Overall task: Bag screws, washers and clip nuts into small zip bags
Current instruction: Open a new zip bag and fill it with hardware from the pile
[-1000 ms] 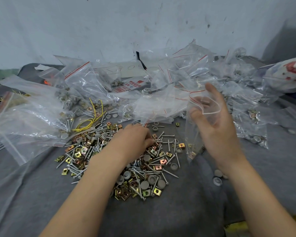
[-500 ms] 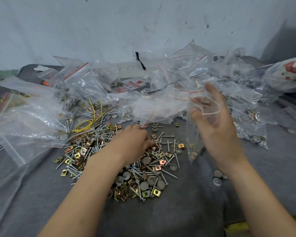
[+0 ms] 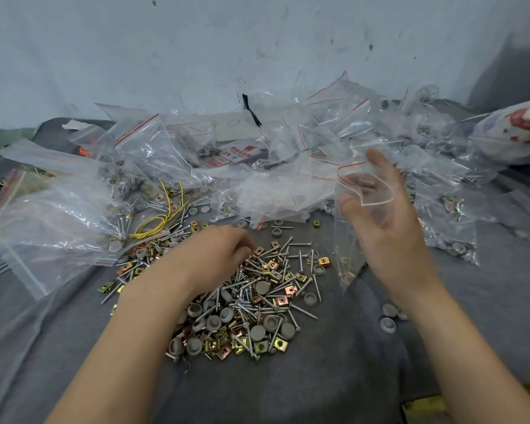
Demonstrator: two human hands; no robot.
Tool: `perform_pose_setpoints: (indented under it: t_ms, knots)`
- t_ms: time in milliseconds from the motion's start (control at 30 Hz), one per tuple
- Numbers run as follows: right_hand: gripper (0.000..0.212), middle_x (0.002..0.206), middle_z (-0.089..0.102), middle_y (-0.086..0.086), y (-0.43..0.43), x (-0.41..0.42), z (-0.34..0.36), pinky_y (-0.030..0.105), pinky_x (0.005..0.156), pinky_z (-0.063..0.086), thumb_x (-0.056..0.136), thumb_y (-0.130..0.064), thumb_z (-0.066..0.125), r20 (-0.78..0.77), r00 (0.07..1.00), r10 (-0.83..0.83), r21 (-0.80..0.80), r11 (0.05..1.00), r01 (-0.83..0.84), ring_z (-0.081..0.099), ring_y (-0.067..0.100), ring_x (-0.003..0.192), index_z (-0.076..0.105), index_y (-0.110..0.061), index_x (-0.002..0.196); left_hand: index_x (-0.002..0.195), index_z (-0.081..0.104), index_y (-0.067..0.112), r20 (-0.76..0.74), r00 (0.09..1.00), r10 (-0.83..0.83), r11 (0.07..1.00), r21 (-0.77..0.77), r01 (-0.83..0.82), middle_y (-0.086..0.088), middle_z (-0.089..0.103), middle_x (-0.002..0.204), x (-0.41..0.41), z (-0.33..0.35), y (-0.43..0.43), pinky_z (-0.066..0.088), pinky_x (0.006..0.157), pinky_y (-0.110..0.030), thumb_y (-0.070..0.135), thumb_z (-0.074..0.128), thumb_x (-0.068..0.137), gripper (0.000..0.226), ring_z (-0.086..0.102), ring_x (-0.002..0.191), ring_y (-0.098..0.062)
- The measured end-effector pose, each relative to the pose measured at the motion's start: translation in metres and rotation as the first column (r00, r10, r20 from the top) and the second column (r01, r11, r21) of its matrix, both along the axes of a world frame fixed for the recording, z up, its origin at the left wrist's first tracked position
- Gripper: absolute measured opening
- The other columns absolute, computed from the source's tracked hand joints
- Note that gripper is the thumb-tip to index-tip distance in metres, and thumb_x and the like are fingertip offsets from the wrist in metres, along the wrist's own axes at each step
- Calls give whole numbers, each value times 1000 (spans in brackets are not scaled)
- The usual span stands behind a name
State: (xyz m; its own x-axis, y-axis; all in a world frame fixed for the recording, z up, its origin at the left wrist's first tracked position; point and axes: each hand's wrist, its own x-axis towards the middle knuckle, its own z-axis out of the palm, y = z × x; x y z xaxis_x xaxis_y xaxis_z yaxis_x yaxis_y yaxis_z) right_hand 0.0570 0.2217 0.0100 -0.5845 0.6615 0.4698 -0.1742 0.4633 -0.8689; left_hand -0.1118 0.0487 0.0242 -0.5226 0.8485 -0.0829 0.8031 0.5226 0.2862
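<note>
A loose pile of screws, grey washers and brass clip nuts (image 3: 251,298) lies on the grey cloth. My left hand (image 3: 218,255) rests on the far part of the pile, fingers curled down into the parts; what they hold is hidden. To the right, my right hand (image 3: 383,221) holds a small clear zip bag (image 3: 349,228) above the cloth, thumb and fingers keeping its red-lined mouth open. A few screws and a clip nut sit in the bag's bottom.
A heap of filled zip bags (image 3: 334,166) stretches across the back. Large clear bags (image 3: 52,215) lie at the left, with yellow wire (image 3: 162,221) beside them. A few stray grey washers (image 3: 389,316) sit by my right wrist. A wall stands behind.
My left hand has pulled slightly left and back over the pile. My right hand and its bag have stayed in place.
</note>
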Motion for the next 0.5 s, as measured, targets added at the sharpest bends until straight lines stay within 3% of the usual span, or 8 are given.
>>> perform_pose_setpoints:
  t_ms: [267,367,500]
  knots:
    - [62,116,61,-34,1,-6,-6,-2,85,35,95,-34,64,1,1000,4,36,999,-4,55,-13,113,37,-35,151,101,63,41,72,982,-174,981,100,167,19,55,112,21,9,-7,41,93,-29,45,57,95,10,49,107,-4]
    - [63,117,63,-29,1,-9,-6,1,88,37,94,-35,64,-16,1000,10,38,999,-10,56,-8,116,37,-35,151,113,62,44,33,967,-251,965,91,248,15,53,117,38,4,0,38,102,-36,52,56,93,22,44,116,-7]
    - [64,116,64,-27,2,-9,-8,4,86,41,93,-36,64,-27,1000,12,44,999,-11,59,-7,110,37,-34,151,124,57,46,-57,942,-332,942,34,334,12,52,123,56,-5,14,35,102,-36,54,55,93,32,42,119,-11]
